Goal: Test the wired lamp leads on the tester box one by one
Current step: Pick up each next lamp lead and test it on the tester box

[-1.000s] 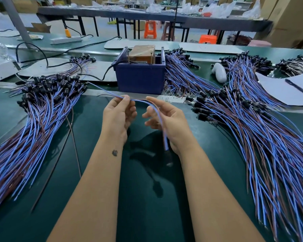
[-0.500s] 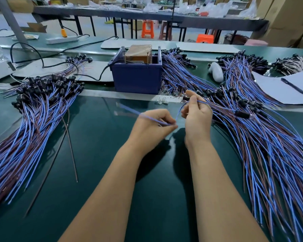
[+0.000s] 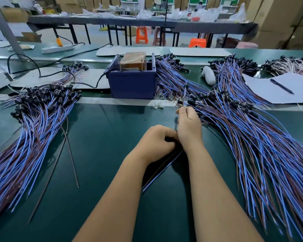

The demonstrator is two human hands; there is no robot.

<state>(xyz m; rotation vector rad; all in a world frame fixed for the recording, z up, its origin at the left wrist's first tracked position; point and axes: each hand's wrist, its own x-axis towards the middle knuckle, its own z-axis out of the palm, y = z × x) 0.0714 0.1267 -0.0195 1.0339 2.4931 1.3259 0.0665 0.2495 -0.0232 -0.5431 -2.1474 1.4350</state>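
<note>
The tester box (image 3: 132, 84) is a dark blue bin holding a brown transformer (image 3: 133, 61), at the far middle of the green bench. My right hand (image 3: 189, 126) pinches one blue-and-brown lamp lead (image 3: 184, 95), which rises upright to a black holder at its top, just right of the box. My left hand (image 3: 157, 142) is curled round the same lead lower down, against my right wrist. The lead's tail (image 3: 162, 173) runs back under my forearms. One big pile of leads (image 3: 33, 123) lies to the left and another pile of leads (image 3: 252, 137) to the right.
A sheet of paper (image 3: 269, 91) with a pen (image 3: 281, 86) lies at the far right, and a white object (image 3: 208, 75) beside it. Loose brown wires (image 3: 71, 154) lie left of centre. Small glass bulbs (image 3: 157, 106) sit by the metal strip. A power strip (image 3: 57, 48) lies far left.
My right hand has turned the lead so that its black holder points up instead of off to the right. My left hand has slid back along the lead to my right wrist.
</note>
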